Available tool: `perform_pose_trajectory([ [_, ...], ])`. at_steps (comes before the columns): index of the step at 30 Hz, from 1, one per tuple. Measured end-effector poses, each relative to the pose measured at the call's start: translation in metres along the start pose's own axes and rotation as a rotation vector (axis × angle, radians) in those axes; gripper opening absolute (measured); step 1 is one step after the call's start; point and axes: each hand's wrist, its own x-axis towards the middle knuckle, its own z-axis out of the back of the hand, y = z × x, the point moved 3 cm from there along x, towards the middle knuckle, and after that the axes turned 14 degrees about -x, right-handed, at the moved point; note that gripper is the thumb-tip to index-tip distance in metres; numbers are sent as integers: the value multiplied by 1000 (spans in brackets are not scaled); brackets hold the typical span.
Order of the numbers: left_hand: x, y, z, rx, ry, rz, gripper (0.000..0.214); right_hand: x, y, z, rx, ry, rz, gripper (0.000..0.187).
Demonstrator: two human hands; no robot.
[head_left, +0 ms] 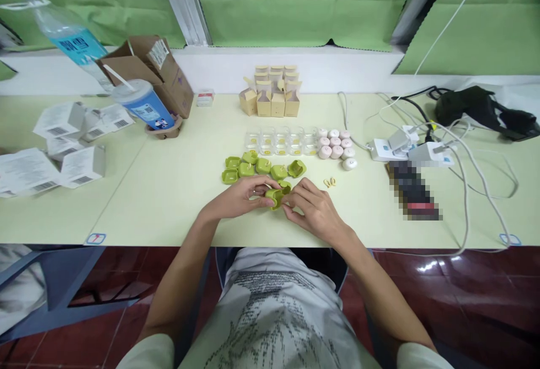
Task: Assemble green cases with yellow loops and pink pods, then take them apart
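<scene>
My left hand (248, 196) is closed around a small green case (275, 197) with its hollow side showing, just above the table's front part. The fingers of my right hand (314, 207) are pinched together at the case's right side; what lies between them is hidden. Behind my hands stand several more green cases (246, 169), some hollow side up, some with a small yellowish piece on top. To the right of these lie small yellow loops (329, 182) on the table. Pinkish-white round pieces (336, 151) are grouped beyond, with a single white one (350, 163) nearer.
Clear plastic boxes (281, 142) stand in rows behind the green cases, with open tan cartons (270, 103) farther back. White boxes (82, 165), a blue cup (145, 104) and a cardboard box (179, 85) are at left. Cables, a power strip (382, 149) and a pixelated dark object (411, 189) occupy the right.
</scene>
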Motion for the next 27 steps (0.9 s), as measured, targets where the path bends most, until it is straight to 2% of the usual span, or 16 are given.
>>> perform_pose_trajectory([
  [4, 1, 3, -2, -127, 9, 43, 43, -2, -3, -4, 57, 43, -25, 12],
  [12, 1, 4, -10, -95, 18, 63, 39, -2, 5, -13, 111, -63, -25, 12],
  [17, 0, 3, -9, -75, 59, 86, 49, -2, 2, -8, 155, 13, -42, 11],
  [20, -10, -3, 1, 151, 57, 58, 52, -2, -12, 6, 208, 59, -95, 12],
  [22, -22, -8, 14, 372, 2, 77, 49, -4, -29, 21, 234, 48, -149, 10],
  [25, -41, -12, 33, 628, -78, 187, 40, -14, -65, 44, 140, 31, -298, 5],
  [27, -52, -12, 42, 768, -106, 308, 34, -26, -89, 53, -24, 126, -398, 5],
])
